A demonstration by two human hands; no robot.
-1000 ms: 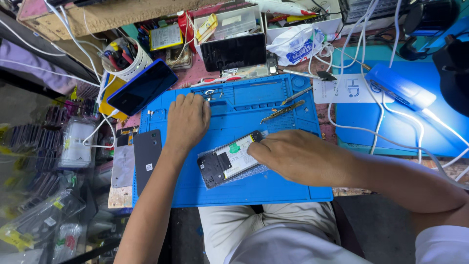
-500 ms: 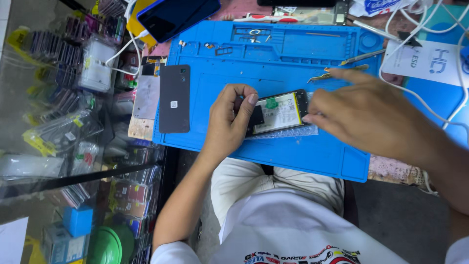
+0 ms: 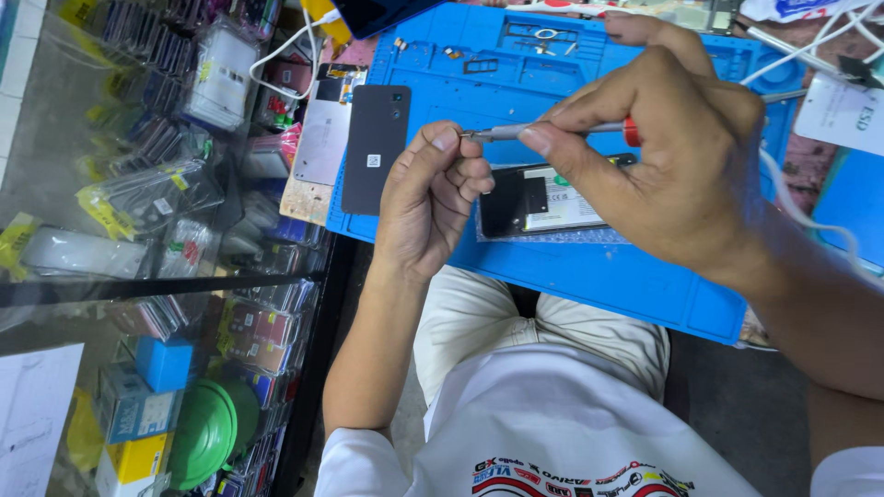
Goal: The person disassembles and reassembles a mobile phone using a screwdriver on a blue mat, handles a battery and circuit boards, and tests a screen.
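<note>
The fingers point(image 3: 543, 138) of the right hand point(image 3: 672, 175) are clamped on a slim metal screwdriver point(image 3: 552, 130) with a red collar, holding it nearly level above the blue work mat point(image 3: 589, 276). The left hand point(image 3: 428, 198) sits at nine o'clock of the tool, its thumb and curled fingers pinched together at the screwdriver's tip; whether something small sits between them cannot be told. Just below both hands, at six o'clock of the screwdriver, an opened phone point(image 3: 552, 198) lies flat on the mat with its back off, its battery and dark inner plate showing. At nine o'clock of the left hand a dark grey back cover point(image 3: 376, 147) lies across the mat's left edge, with a pale panel point(image 3: 322, 138) just beside it. Small parts rest in the mat's tray pockets at twelve o'clock. White cables point(image 3: 801, 55) trail along the counter at two o'clock. Packaged accessories fill a glass display case point(image 3: 138, 230) at nine o'clock.
</note>
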